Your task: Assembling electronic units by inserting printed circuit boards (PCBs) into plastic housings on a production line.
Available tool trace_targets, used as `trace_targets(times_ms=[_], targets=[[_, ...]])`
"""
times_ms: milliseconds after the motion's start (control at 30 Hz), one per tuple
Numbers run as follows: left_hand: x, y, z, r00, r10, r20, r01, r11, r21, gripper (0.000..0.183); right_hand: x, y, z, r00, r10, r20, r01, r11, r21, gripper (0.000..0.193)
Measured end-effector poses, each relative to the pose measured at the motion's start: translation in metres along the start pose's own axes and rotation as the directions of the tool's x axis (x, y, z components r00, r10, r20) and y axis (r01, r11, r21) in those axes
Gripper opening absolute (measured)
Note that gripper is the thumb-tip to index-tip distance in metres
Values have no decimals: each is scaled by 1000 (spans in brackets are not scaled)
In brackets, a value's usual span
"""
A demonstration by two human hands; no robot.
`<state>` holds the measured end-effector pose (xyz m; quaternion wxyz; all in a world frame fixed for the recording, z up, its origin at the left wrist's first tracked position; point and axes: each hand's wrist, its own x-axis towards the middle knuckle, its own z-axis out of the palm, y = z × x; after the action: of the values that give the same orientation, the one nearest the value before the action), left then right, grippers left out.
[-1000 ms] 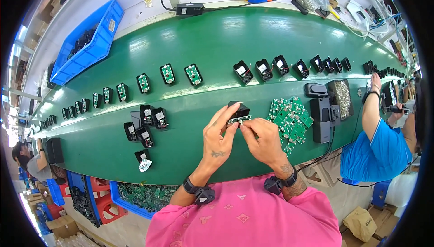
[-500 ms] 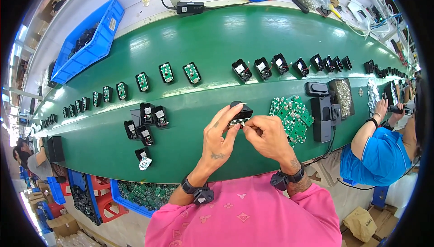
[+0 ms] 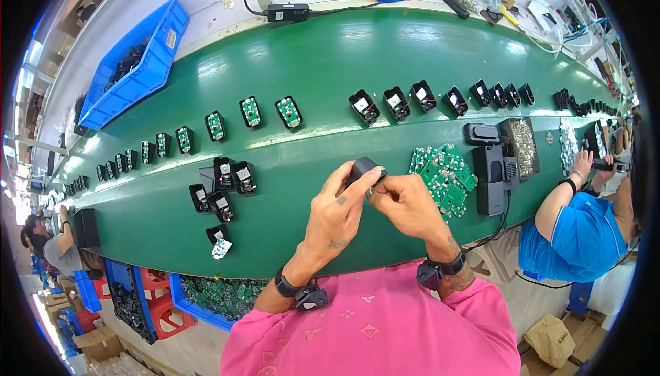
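Left forearm entered from the lower edge and slanted up and to the right, the wrist wearing a black strapped device (image 3: 311, 297). The left hand (image 3: 330, 216) was closed around a small black housing (image 3: 366, 167), thumb stretched along its near side and fingers bent about its left end. The housing was tilted, a smooth closed face turned upward, and was held above the green table (image 3: 302, 145), straight ahead of the person's chest.

Right forearm slanted up and to the left. The right hand (image 3: 410, 205) was drawn in narrow, back of the hand upward, fingers curled and tips brought together at the housing's near right edge. Whether those fingertips gripped the housing or some small part could not be told; the hand itself hid them. The two hands nearly met at the housing.

Just beyond the right hand lay a pile of green circuit boards (image 3: 443, 178). Left of the left hand, well apart, sat a cluster of open black housings (image 3: 222, 205). Beyond both hands, a row of board-filled housings (image 3: 289, 112) ran off leftward.
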<state>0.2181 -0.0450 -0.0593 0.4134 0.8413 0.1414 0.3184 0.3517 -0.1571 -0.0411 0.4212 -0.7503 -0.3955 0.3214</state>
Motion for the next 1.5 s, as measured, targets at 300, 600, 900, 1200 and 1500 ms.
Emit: trace_targets(times_ms=[300,600,900,1200,1500], targets=[[-9,-4,12,984,-126,-126,101,976,-191,49,-4,6,-1,988,91,122,-139,866,481,19],[-10,-4,19,981,-105,-165,71,977,-199,44,-10,2,11,994,95,-46,-61,872,486,18],[-3,4,17,993,13,-121,-16,999,-28,45,-9,11,13,938,-213,-275,222,975,5,11],[-10,-9,36,936,-339,-96,271,868,-417,45,-4,11,13,947,-198,-254,209,978,17,14],[0,-5,26,977,-103,-185,77,987,-140,47,2,43,11,969,-74,-236,135,957,258,20]])
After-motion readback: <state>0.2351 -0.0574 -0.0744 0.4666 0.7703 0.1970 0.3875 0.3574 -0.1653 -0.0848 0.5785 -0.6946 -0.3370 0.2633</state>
